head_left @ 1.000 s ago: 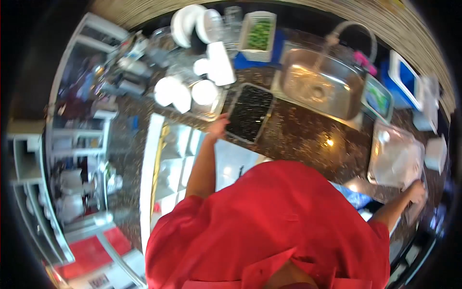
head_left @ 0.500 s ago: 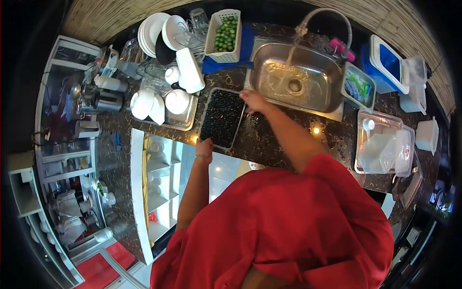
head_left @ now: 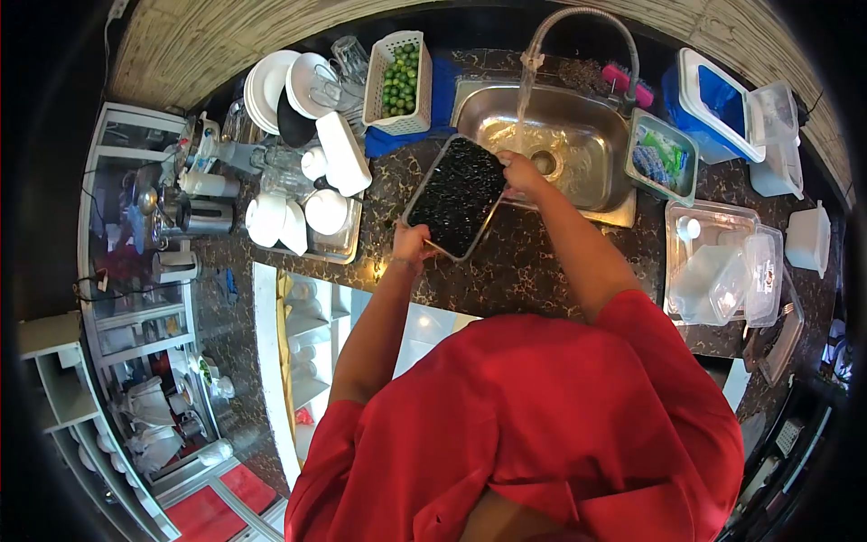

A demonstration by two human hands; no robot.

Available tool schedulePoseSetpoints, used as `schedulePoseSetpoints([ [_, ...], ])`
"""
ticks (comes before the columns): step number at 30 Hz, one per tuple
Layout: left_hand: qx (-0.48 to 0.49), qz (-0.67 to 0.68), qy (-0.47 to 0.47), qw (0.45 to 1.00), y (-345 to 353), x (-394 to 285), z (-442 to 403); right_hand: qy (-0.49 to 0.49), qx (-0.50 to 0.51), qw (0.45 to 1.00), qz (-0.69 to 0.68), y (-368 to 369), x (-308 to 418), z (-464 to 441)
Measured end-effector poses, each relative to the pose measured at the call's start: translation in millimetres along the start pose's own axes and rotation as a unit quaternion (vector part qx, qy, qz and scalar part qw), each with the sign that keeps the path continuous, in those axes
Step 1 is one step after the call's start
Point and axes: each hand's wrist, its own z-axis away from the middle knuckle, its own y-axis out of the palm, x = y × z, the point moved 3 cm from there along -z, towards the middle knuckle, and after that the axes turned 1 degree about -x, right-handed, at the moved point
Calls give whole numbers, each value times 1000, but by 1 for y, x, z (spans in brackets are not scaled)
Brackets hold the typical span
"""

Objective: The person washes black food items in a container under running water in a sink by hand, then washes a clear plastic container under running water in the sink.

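At the near left corner of the sink (head_left: 621, 219), a shallow tray (head_left: 456, 197) with a dark, glistening surface is held in both hands, slanted across the line of the counter (head_left: 551, 266). Its near left edge is pinched by the left hand (head_left: 411, 246), the other fingers being mostly hidden from view. Its right edge, close to the far corner, is grasped by the right hand (head_left: 522, 174), with the fingers bent in at the rim; neither hand is spread. Whether the tray is wholly clear of the counter, and how much it is tilted, cannot be told from above.

As far as can be judged, the grip is already secured on both sides and the edge of the sink is reached. The tap is turned on: water (head_left: 524, 99) is poured from the arched faucet (head_left: 579, 12) into the basin, beyond the tray's far corner. The tray is not yet set down in the basin, and no contact with the stream is clearly shown. Its surface is dark nearly from rim to rim, so nothing appears to be emptied out; whether loose contents or a lining is seen there cannot be made out.

Left of the sink, green fruits (head_left: 400, 81) are held in a white basket (head_left: 397, 121).
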Motion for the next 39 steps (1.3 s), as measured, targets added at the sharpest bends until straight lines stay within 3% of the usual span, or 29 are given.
schedulePoseSetpoints([
  [2,-26,-16,-26,999,-15,18,-34,-8,-42,994,98,-17,12,0],
  [3,-24,43,-41,998,-13,24,-45,-132,-59,976,166,-30,2,-17],
  [4,-7,79,-44,996,-4,20,-44,-133,-56,977,160,-39,-14,-33],
  [6,7,112,-47,993,14,7,-39,-43,-58,984,-160,-49,-25,-48],
  [7,15,101,-49,994,24,0,-34,-13,-120,977,-177,-50,-26,-42],
  [8,24,91,-51,994,31,-5,-32,-14,-119,977,-179,-49,-22,-40],
  [10,37,88,-44,994,32,-4,-38,-1,-137,924,-356,-49,-19,-35],
  [13,90,150,-57,983,20,7,-52,-2,-87,892,-445,-49,9,-13],
  [14,85,142,-43,985,23,2,-46,0,-94,891,-444,-52,8,-17],
  [16,83,136,-35,987,31,0,-35,-100,10,888,-449,-57,16,-29],
  [17,33,131,-56,989,30,2,-30,-86,8,890,-448,-57,20,-31],
  [21,-28,163,-86,982,26,11,-36,-26,-7,838,-545,-57,14,-48],
  [24,-24,152,-55,987,12,22,-37,25,-83,820,-566,-76,-33,-82],
  [26,-13,130,-36,991,2,35,-40,96,-159,781,-597,-88,-53,-89],
  [30,-31,206,-94,973,11,34,-29,92,-125,815,-558,-120,-64,-94],
  [32,-13,245,-103,964,23,25,-16,74,-45,893,-441,-127,-47,-81],
  [33,-13,222,-69,973,31,15,-8,85,-64,920,-377,-122,-36,-74],
  [35,-16,201,-35,979,28,17,-7,90,-33,936,-339,-111,-30,-82],
  [37,13,228,-52,972,10,39,-19,94,21,944,-315,-93,-16,-89],
  [39,-19,238,-74,968,1,48,-22,99,34,943,-317,-75,-11,-106],
])
